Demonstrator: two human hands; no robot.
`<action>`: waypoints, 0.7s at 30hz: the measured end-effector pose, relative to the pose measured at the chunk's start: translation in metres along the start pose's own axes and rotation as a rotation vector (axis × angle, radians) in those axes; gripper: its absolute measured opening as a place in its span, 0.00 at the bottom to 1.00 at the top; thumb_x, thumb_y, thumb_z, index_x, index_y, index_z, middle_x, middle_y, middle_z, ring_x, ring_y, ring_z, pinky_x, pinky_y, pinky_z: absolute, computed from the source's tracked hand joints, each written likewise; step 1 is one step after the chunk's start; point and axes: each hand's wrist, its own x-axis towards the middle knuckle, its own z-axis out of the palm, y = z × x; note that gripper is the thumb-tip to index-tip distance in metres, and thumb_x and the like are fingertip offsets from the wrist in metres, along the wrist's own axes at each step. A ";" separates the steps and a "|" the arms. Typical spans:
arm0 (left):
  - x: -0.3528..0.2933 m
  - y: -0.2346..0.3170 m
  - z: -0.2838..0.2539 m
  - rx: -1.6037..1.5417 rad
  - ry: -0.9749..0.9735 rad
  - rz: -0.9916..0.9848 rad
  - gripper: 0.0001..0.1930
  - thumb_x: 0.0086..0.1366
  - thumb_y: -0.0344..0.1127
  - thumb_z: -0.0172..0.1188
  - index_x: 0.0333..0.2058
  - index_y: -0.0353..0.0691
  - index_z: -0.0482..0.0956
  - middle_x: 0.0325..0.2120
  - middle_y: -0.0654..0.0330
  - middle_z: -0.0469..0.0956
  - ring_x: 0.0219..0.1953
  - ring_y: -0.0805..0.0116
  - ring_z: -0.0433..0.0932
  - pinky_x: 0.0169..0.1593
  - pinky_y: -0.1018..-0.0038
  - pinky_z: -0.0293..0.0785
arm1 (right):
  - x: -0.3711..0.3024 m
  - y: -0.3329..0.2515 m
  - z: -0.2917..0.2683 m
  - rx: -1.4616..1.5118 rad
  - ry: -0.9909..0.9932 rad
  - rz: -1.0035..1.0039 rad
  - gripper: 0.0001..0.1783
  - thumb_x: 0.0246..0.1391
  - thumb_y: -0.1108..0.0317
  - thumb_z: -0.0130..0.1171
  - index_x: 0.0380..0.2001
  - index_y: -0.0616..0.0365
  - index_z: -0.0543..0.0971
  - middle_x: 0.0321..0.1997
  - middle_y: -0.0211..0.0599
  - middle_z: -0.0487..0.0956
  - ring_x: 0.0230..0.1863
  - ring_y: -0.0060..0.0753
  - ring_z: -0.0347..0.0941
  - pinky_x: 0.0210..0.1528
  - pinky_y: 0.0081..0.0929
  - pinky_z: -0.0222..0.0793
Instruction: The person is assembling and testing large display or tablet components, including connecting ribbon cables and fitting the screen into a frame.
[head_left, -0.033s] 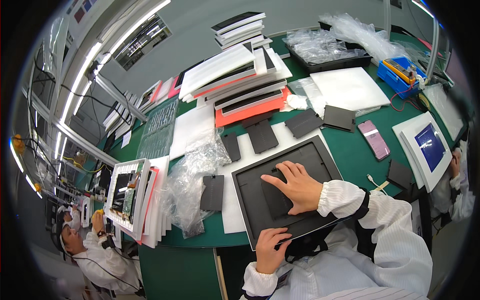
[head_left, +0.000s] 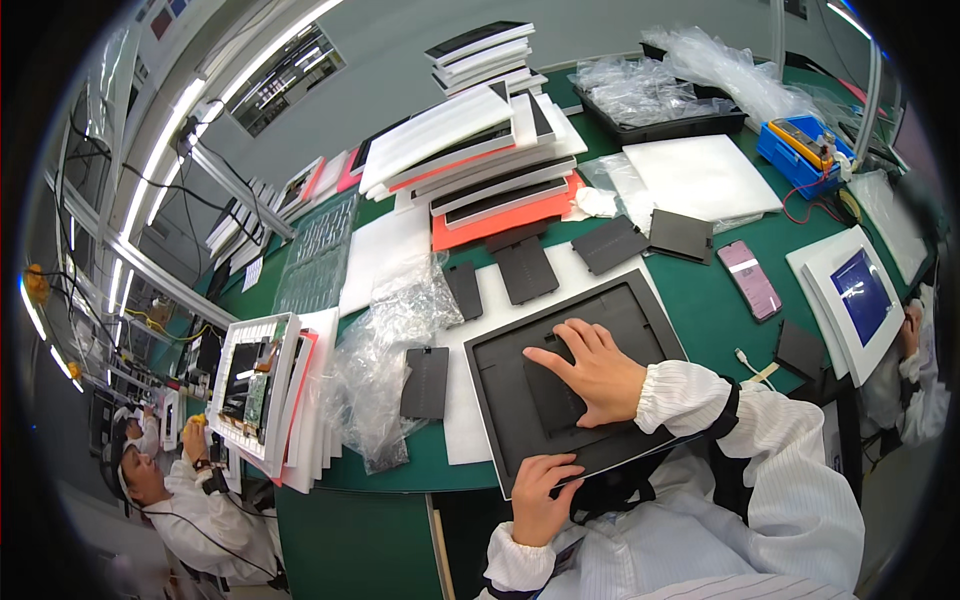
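Observation:
A wide black panel (head_left: 505, 375) with raised edges and a pale rim lies in front of me, partly on a white foam sheet (head_left: 465, 425). My right hand (head_left: 598, 378) rests over its middle, thumb and fingers spread, on a dark rectangular cover (head_left: 550, 400). The palm hides part of that cover. At the panel's near left corner, my left hand (head_left: 543, 497) grips the edge with bent fingers on top and the thumb at the near side. Loose dark covers lie around the panel, among them one plate (head_left: 527, 270) just beyond it and another (head_left: 425, 383) to its left.
Crumpled clear bags (head_left: 385, 350) lie at the left, beside a stack topped by an opened white-framed device (head_left: 250, 385). A pink phone (head_left: 748, 280), a white framed screen (head_left: 855, 290) and a blue box (head_left: 795, 160) stand right. Stacked panels (head_left: 500, 170) rise behind. Co-workers sit at left.

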 end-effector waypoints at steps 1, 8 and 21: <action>0.001 0.001 0.000 -0.004 -0.006 0.008 0.12 0.38 0.23 0.66 0.26 0.39 0.80 0.33 0.58 0.79 0.38 0.59 0.74 0.42 0.69 0.70 | 0.000 -0.001 0.001 -0.035 0.029 0.034 0.64 0.19 0.60 0.76 0.62 0.46 0.49 0.57 0.56 0.53 0.60 0.60 0.48 0.59 0.52 0.48; 0.021 0.004 -0.005 -0.486 0.052 -0.322 0.30 0.46 0.24 0.68 0.49 0.30 0.66 0.42 0.55 0.74 0.43 0.69 0.72 0.46 0.76 0.68 | -0.008 -0.012 0.011 0.780 0.313 0.406 0.70 0.25 0.55 0.76 0.63 0.56 0.36 0.57 0.57 0.52 0.60 0.51 0.51 0.61 0.44 0.49; 0.041 0.001 -0.019 -0.938 0.334 -0.469 0.15 0.63 0.28 0.52 0.47 0.27 0.67 0.36 0.57 0.77 0.34 0.74 0.75 0.39 0.80 0.71 | -0.042 -0.012 0.007 1.255 -0.132 0.588 0.35 0.54 0.61 0.57 0.58 0.64 0.54 0.44 0.45 0.70 0.41 0.29 0.71 0.43 0.24 0.70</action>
